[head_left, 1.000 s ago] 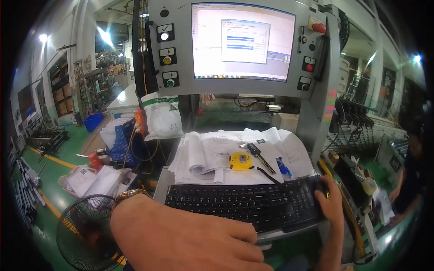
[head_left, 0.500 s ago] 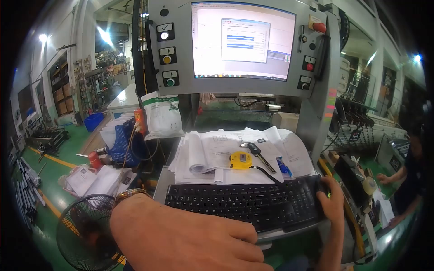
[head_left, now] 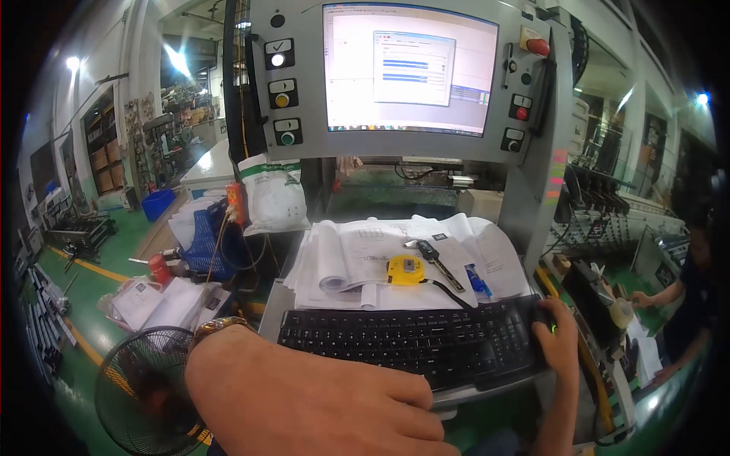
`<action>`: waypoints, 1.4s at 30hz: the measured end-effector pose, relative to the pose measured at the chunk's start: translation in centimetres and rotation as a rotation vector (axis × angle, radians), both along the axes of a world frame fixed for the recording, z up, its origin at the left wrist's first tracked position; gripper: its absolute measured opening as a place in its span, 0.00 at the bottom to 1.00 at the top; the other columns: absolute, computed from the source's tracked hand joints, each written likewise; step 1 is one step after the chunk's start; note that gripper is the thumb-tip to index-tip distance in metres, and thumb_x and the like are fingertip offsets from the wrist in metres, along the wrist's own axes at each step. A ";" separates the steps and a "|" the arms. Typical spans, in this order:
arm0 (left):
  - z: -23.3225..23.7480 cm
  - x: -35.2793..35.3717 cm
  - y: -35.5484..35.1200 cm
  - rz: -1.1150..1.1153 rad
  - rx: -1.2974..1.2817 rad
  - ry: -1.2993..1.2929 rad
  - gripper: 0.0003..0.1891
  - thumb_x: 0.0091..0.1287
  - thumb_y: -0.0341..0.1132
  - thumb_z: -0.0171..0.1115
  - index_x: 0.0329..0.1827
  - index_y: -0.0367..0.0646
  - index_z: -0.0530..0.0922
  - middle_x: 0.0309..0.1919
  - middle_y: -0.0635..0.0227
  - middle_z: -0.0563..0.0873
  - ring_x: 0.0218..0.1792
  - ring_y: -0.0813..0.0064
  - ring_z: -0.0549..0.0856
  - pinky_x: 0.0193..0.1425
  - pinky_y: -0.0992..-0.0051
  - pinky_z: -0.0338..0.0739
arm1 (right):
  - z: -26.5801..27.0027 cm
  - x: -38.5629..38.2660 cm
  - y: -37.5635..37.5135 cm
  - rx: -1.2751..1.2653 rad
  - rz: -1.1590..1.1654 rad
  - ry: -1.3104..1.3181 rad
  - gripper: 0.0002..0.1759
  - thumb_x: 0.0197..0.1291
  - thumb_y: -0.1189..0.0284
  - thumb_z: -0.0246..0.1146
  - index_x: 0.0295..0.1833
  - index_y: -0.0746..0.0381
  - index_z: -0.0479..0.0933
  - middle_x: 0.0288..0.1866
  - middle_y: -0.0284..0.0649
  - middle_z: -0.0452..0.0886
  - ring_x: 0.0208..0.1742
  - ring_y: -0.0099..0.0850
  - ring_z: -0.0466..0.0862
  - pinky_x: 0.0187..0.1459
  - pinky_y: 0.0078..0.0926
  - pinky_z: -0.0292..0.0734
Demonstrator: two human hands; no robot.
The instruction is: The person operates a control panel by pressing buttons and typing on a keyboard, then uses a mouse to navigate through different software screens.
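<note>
My left hand (head_left: 334, 395), with a watch at the wrist, is in front of the black keyboard (head_left: 403, 338) and covers its lower left part; its fingers are curled and their tips are hidden. At the keyboard's right end, my right hand (head_left: 559, 334) curls round a dark mouse (head_left: 553, 328) that shows a small green light. Behind the keyboard lie paper drawings (head_left: 365, 247), bearing a yellow tape measure (head_left: 405, 270), a black-handled cutter (head_left: 439, 266) and a blue pen (head_left: 478, 281). Above them, the lit monitor (head_left: 411, 68) shows a dialog window with blue rows.
A white bag (head_left: 274, 196) hangs left of the papers. Buttons flank the screen, with a red emergency knob (head_left: 537, 45) at upper right. A black fan (head_left: 148, 387) stands at lower left. Another person (head_left: 688, 296) is at the right edge, beside a cluttered bench.
The other person's hand at the right has shifted slightly. My two hands and the things on the papers look unchanged.
</note>
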State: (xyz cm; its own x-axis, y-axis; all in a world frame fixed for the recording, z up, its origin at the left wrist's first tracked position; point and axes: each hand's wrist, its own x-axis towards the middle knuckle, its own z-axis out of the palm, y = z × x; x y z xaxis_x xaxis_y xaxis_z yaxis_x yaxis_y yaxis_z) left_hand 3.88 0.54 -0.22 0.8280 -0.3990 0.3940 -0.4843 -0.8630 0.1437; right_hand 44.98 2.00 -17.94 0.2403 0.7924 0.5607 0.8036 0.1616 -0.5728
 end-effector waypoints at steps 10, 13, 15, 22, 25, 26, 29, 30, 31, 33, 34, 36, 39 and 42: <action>1.7 -1.0 0.1 0.010 -0.169 0.414 0.25 0.80 0.43 0.56 0.56 0.21 0.79 0.59 0.36 0.80 0.65 0.43 0.80 0.70 0.48 0.71 | 0.5 -0.7 -0.2 -0.004 0.001 0.060 0.28 0.55 0.75 0.67 0.64 0.66 0.80 0.68 0.52 0.83 0.69 0.49 0.83 0.73 0.40 0.73; 1.5 -0.2 -0.2 0.000 -0.018 0.132 0.40 0.79 0.63 0.53 0.74 0.31 0.76 0.51 0.55 0.88 0.50 0.59 0.87 0.54 0.63 0.74 | 0.1 -0.3 0.0 0.005 0.001 0.039 0.29 0.55 0.75 0.67 0.65 0.66 0.79 0.66 0.51 0.83 0.68 0.48 0.84 0.72 0.40 0.74; 1.4 -0.1 -0.2 -0.003 0.026 0.069 0.44 0.79 0.68 0.53 0.78 0.33 0.75 0.49 0.58 0.90 0.47 0.62 0.89 0.51 0.66 0.75 | 0.0 -0.2 0.0 0.000 -0.004 0.032 0.29 0.55 0.75 0.67 0.65 0.67 0.79 0.67 0.52 0.83 0.69 0.48 0.83 0.72 0.40 0.73; 1.9 -1.0 0.2 -0.005 -0.141 0.403 0.25 0.80 0.44 0.56 0.55 0.21 0.79 0.58 0.36 0.80 0.65 0.41 0.80 0.70 0.47 0.72 | 0.1 -0.3 0.0 -0.015 -0.008 0.049 0.28 0.55 0.74 0.68 0.64 0.68 0.80 0.70 0.52 0.82 0.71 0.49 0.82 0.74 0.40 0.72; -0.7 -0.1 0.7 -0.022 0.064 0.023 0.42 0.79 0.65 0.52 0.74 0.30 0.76 0.51 0.54 0.88 0.50 0.59 0.87 0.54 0.63 0.75 | -0.2 0.0 0.1 0.000 -0.010 0.016 0.28 0.55 0.74 0.68 0.64 0.68 0.80 0.70 0.52 0.81 0.71 0.50 0.82 0.74 0.41 0.72; -1.2 0.1 0.7 -0.023 0.087 -0.064 0.46 0.79 0.70 0.51 0.78 0.32 0.76 0.49 0.57 0.90 0.47 0.62 0.89 0.51 0.66 0.75 | -0.1 0.0 0.1 -0.004 -0.011 0.019 0.28 0.55 0.74 0.68 0.64 0.68 0.80 0.70 0.52 0.81 0.71 0.50 0.82 0.74 0.41 0.72; -1.1 0.1 0.4 -0.018 -0.031 -0.090 0.46 0.79 0.70 0.51 0.77 0.32 0.76 0.49 0.57 0.90 0.47 0.62 0.89 0.51 0.66 0.75 | -0.1 -0.1 0.0 -0.006 -0.014 0.020 0.28 0.55 0.74 0.68 0.64 0.67 0.80 0.71 0.52 0.81 0.72 0.50 0.82 0.74 0.41 0.73; -0.5 0.0 0.2 -0.012 -0.056 -0.066 0.45 0.79 0.69 0.51 0.77 0.32 0.76 0.49 0.57 0.90 0.47 0.62 0.89 0.51 0.66 0.75 | -0.2 -0.1 0.0 0.000 -0.016 0.014 0.28 0.55 0.74 0.68 0.64 0.67 0.80 0.71 0.52 0.81 0.72 0.50 0.82 0.74 0.40 0.73; -0.3 0.0 0.1 -0.007 -0.062 -0.045 0.45 0.79 0.69 0.51 0.77 0.32 0.76 0.49 0.57 0.90 0.47 0.62 0.89 0.51 0.66 0.75 | -0.2 0.0 0.1 0.006 -0.017 0.006 0.28 0.55 0.74 0.68 0.64 0.67 0.80 0.71 0.52 0.81 0.72 0.50 0.82 0.74 0.40 0.73; 0.1 -0.1 -0.1 0.000 -0.057 -0.005 0.45 0.79 0.69 0.51 0.77 0.32 0.76 0.49 0.57 0.90 0.47 0.61 0.89 0.51 0.66 0.75 | -0.2 -0.1 0.1 0.008 -0.003 0.014 0.28 0.55 0.74 0.69 0.63 0.67 0.80 0.71 0.52 0.81 0.72 0.50 0.82 0.74 0.40 0.73; 0.2 0.0 0.0 -0.003 -0.044 0.006 0.45 0.79 0.69 0.50 0.77 0.32 0.76 0.49 0.57 0.90 0.47 0.61 0.89 0.51 0.66 0.75 | -0.1 -0.1 0.0 0.009 0.003 0.019 0.28 0.55 0.74 0.69 0.63 0.67 0.80 0.71 0.52 0.81 0.72 0.50 0.82 0.74 0.40 0.73; 0.6 0.0 0.0 -0.012 -0.014 0.017 0.45 0.79 0.69 0.50 0.77 0.31 0.76 0.49 0.57 0.90 0.47 0.61 0.89 0.52 0.66 0.76 | 0.2 -0.4 -0.1 -0.005 0.008 0.018 0.28 0.55 0.74 0.69 0.63 0.67 0.80 0.71 0.52 0.81 0.72 0.50 0.82 0.74 0.40 0.72; -0.9 0.2 0.4 -0.023 0.005 -0.060 0.45 0.79 0.69 0.50 0.77 0.31 0.76 0.49 0.57 0.90 0.47 0.61 0.89 0.52 0.66 0.76 | 0.3 -0.5 -0.1 -0.010 0.017 -0.004 0.28 0.56 0.73 0.70 0.64 0.66 0.80 0.72 0.53 0.81 0.72 0.50 0.81 0.74 0.40 0.72; -1.3 0.2 0.5 -0.026 -0.005 -0.096 0.44 0.79 0.68 0.51 0.77 0.31 0.76 0.49 0.57 0.90 0.47 0.61 0.89 0.52 0.66 0.76 | 0.3 -0.4 -0.1 -0.010 0.029 -0.020 0.28 0.57 0.73 0.70 0.64 0.66 0.80 0.71 0.53 0.81 0.72 0.50 0.81 0.74 0.40 0.72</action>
